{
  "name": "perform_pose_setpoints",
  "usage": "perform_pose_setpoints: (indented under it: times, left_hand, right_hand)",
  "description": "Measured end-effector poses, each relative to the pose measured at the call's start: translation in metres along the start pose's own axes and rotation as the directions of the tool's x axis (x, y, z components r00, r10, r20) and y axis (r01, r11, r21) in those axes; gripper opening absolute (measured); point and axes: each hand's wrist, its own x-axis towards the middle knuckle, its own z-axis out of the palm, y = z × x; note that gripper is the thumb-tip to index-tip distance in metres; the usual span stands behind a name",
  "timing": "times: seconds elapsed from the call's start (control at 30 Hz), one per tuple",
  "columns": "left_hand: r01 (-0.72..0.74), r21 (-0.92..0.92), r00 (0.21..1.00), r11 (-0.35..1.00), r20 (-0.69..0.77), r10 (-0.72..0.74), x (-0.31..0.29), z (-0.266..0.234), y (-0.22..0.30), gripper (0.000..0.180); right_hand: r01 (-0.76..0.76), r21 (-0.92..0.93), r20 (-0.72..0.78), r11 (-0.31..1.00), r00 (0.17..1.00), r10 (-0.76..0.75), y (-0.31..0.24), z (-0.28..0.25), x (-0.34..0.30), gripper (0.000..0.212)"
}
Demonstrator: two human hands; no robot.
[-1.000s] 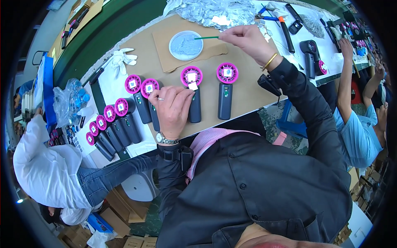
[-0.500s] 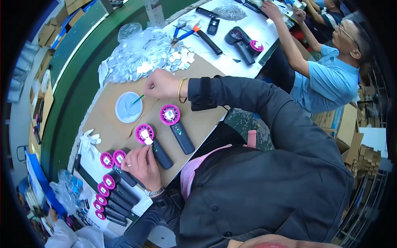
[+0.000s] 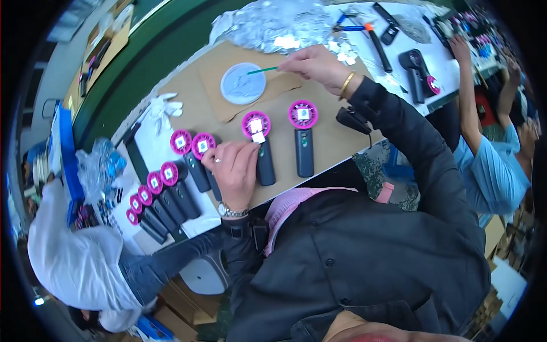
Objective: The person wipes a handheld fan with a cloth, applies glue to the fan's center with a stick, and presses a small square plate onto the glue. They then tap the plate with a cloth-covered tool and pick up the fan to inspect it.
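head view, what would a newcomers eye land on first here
Probably the bright magenta round heads of the dark grey handheld devices, strung from left to middle of the picture. Next, the round white dish of pale blue paste at upper middle, with a thin green stick pinched in the right hand. Behind it gleams a crumpled, silvery heap along the top edge.

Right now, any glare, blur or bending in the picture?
In the head view, the green strip looks bowed and the corners go black; same view, the shiny pile glares in one patch; same view, the white square in the left hand shows little detail, the green stick in the right hand stands out; same view, clutter at upper right is too soft to identify.
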Motion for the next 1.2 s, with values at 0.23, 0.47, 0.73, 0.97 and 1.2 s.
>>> perform_pose_setpoints:
  times: [0.23,0.47,0.73,0.97,1.2]
  left_hand:
    - [-0.006,-0.008,1.0,1.0,-0.017,0.006,-0.006,0.001,-0.006,0.021]
    - [-0.019,0.002,1.0,1.0,-0.021,0.019,-0.004,0.001,-0.005,0.023]
    - [-0.005,0.012,0.998,1.0,-0.067,0.006,-0.005,0.002,-0.006,0.024]
    - [0.012,0.016,0.996,1.0,-0.089,-0.01,-0.006,0.003,-0.005,0.025]
    - [0.017,0.02,0.993,1.0,-0.114,-0.014,-0.007,0.005,-0.006,0.025]
  right_hand:
    - [0.01,0.148,0.06,0.989,0.998,-0.019,-0.006,0.0,-0.004,0.026]
    - [0.05,0.216,0.096,0.975,0.993,-0.072,-0.019,-0.01,-0.015,0.028]
    - [0.201,0.1,0.027,0.974,0.978,-0.205,-0.037,-0.006,-0.079,0.023]
    - [0.445,-0.251,0.085,0.859,0.895,-0.439,-0.024,0.009,-0.126,0.014]
    - [0.796,-0.472,0.257,0.379,0.535,-0.805,-0.003,0.022,-0.123,0.03]
